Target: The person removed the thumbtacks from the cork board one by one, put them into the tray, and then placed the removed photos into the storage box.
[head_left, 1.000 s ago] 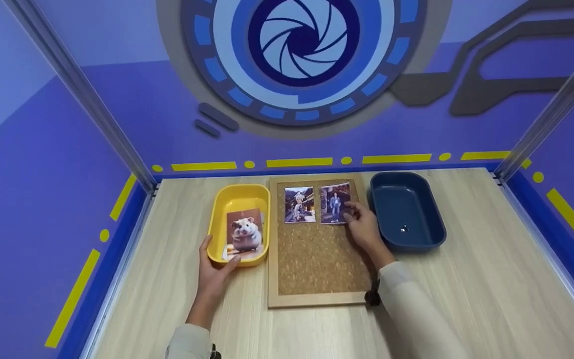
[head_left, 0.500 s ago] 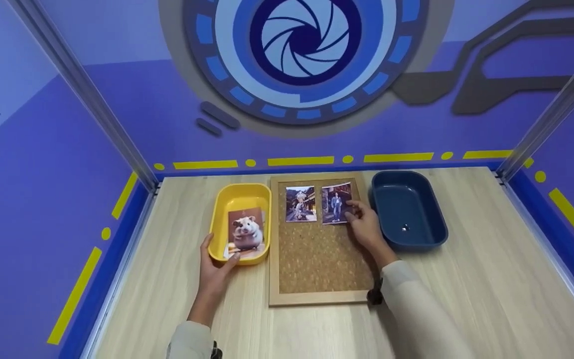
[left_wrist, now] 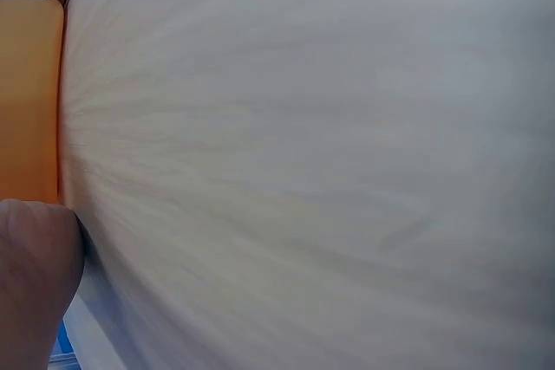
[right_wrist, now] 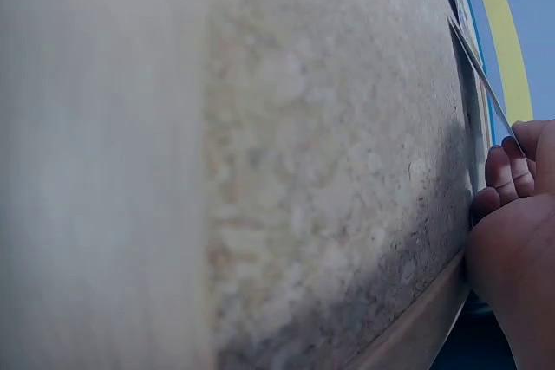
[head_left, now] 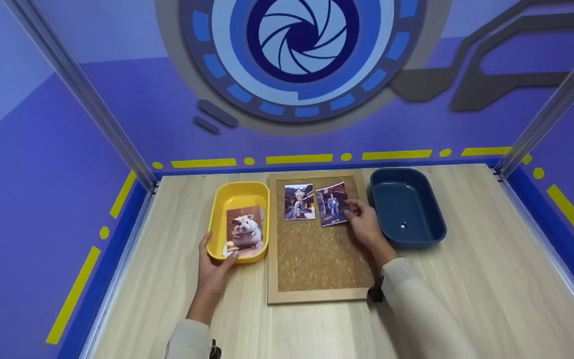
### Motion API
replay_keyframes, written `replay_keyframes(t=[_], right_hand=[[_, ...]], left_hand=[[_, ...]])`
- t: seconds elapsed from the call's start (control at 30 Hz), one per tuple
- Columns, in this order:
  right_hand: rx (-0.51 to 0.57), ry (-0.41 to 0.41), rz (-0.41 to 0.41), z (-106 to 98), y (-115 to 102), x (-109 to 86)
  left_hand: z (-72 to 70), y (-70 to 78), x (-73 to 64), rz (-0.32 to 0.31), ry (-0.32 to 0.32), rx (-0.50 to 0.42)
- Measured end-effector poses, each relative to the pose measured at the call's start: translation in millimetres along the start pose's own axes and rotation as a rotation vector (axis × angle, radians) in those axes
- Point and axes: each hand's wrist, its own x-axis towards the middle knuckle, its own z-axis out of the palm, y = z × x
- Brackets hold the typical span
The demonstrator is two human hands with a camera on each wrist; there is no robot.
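In the head view my right hand point(head_left: 366, 227) pinches the right edge of a photo point(head_left: 332, 204) of a standing person. That photo is tilted over the upper right of a framed cork board point(head_left: 317, 259). The right wrist view shows the photo point(right_wrist: 482, 78) edge-on, its near edge raised from the cork. A second photo point(head_left: 299, 202) lies straight on the cork to its left. My left hand point(head_left: 212, 271) grips the near left corner of a yellow tray point(head_left: 210, 219), thumb at the near rim. Inside the tray, a hamster picture point(head_left: 244, 232) tops other prints.
A dark blue tray point(head_left: 439, 214) stands right of the board, with a small shiny piece point(head_left: 404, 225) in it. Blue-purple walls point(head_left: 287, 144) with metal corner posts bound the wooden table point(head_left: 496, 279) at the back and sides.
The photo in my right hand has shifted slightly left and turned from nearly straight to tilted. My left hand stays on the yellow tray.
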Motion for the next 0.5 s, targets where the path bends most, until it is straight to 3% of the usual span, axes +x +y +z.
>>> replay_keyframes(t=[0.5], right_hand=[[0.053,0.055,0.050,5.5,-6.0,-7.5]], left_hand=[[-0.4,1.0,-0.5,0.016,-0.008,-0.008]])
